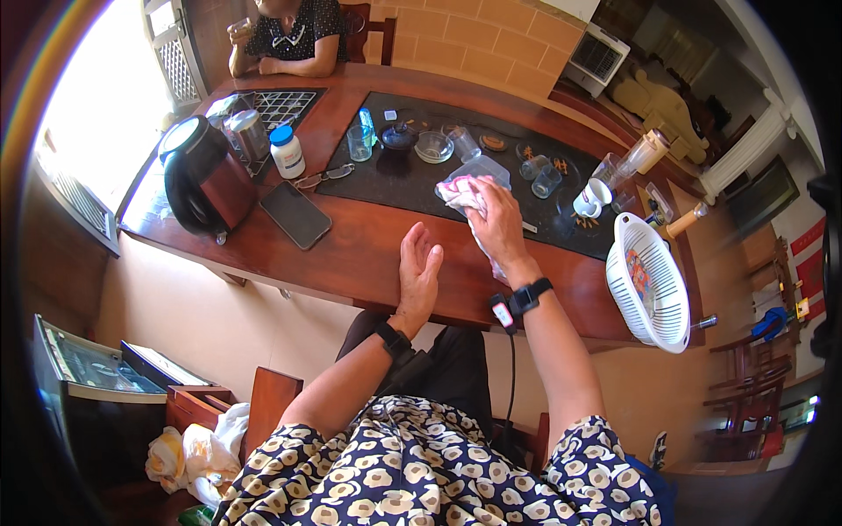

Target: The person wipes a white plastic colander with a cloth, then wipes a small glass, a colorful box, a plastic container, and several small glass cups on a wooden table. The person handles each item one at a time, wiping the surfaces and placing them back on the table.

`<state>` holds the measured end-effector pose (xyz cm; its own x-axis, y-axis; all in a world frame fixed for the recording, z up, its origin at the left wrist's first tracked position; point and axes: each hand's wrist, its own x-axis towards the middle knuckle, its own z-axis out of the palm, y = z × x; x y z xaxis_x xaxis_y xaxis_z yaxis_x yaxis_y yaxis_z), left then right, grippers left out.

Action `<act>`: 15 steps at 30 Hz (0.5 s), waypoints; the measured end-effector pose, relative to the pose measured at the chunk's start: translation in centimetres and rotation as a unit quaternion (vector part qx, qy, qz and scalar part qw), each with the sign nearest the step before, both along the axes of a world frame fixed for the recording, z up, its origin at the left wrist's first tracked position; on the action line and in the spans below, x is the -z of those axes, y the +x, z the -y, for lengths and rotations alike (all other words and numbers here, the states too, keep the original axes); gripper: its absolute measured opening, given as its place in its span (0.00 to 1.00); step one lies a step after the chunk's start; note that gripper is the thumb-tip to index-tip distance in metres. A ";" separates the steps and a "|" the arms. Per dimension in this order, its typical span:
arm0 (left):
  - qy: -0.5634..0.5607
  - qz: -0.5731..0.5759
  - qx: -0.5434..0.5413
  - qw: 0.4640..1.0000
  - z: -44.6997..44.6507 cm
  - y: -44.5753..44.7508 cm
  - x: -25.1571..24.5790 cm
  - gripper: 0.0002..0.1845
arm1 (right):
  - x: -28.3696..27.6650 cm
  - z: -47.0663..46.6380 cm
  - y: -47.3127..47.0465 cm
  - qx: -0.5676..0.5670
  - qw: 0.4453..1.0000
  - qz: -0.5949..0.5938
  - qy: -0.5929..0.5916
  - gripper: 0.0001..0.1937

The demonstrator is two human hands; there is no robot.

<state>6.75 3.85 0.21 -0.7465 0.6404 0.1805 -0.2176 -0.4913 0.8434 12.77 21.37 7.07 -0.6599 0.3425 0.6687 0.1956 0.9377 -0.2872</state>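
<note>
My right hand [496, 220] grips a pink and white cloth [460, 192], pressed against a clear plastic container [490, 169] on the dark tea tray [401, 197]. Part of the cloth trails down toward the table's near edge. Held upright with nothing in it, my left hand [419, 273] has its palm turned right and its thumb apart from the fingers. Behind the container, a glass cup [464, 146] lies tilted beside a glass bowl [434, 147]. Two small glasses sit to its right, one of them a clear glass [546, 181].
A black phone [296, 215], eyeglasses [325, 176], a blue-capped white bottle [287, 152] and an electric appliance [205, 177] stand left. To the right are a white mug [592, 198] and a white plastic basket [648, 283]. Another person [289, 39] sits across the wooden table [368, 243], holding a glass.
</note>
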 end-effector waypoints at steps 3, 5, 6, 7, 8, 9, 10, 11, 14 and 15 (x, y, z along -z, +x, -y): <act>-0.002 0.007 0.000 1.000 0.0 -0.2 0.1 0.33 | 1.0 -1.2 -2.1 0.004 0.999 0.029 0.027 0.26; 0.001 0.040 0.004 0.999 -0.2 -0.3 0.2 0.33 | 1.7 -1.2 -2.6 0.020 0.997 0.079 -0.007 0.27; 0.002 0.027 0.000 1.000 -0.2 -0.4 0.2 0.33 | 2.1 -0.9 -2.3 0.003 0.998 0.063 -0.001 0.26; 0.004 0.025 -0.002 1.000 -0.3 -0.5 0.3 0.33 | 2.4 -0.6 -2.0 -0.019 0.998 0.051 0.015 0.25; 0.000 0.036 0.000 0.999 -0.4 -0.4 0.4 0.33 | 2.7 0.0 -1.5 -0.021 0.998 0.063 0.012 0.25; 0.002 0.024 -0.006 1.000 -0.4 -0.4 0.4 0.33 | 2.8 0.5 -0.9 -0.027 0.997 0.066 0.014 0.24; 0.000 0.022 -0.011 1.000 -0.5 -0.4 0.4 0.33 | 3.0 1.0 -0.3 -0.047 0.997 0.047 0.031 0.22; -0.002 0.020 -0.016 1.000 -0.5 -0.4 0.4 0.33 | 2.9 1.3 0.1 -0.043 0.998 0.049 0.022 0.22; -0.003 0.025 -0.011 1.000 -0.4 -0.3 0.2 0.34 | 2.5 1.7 0.8 -0.057 0.998 0.001 0.023 0.19; 0.000 0.027 -0.008 1.000 -0.3 -0.3 0.0 0.34 | 2.2 1.6 0.8 -0.043 0.998 -0.029 -0.021 0.18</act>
<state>6.48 4.17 0.16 -0.7650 0.6288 0.1395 -0.2557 -0.4953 0.8302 13.56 19.73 4.83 -0.6484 0.3140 0.6936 0.0963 0.9375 -0.3344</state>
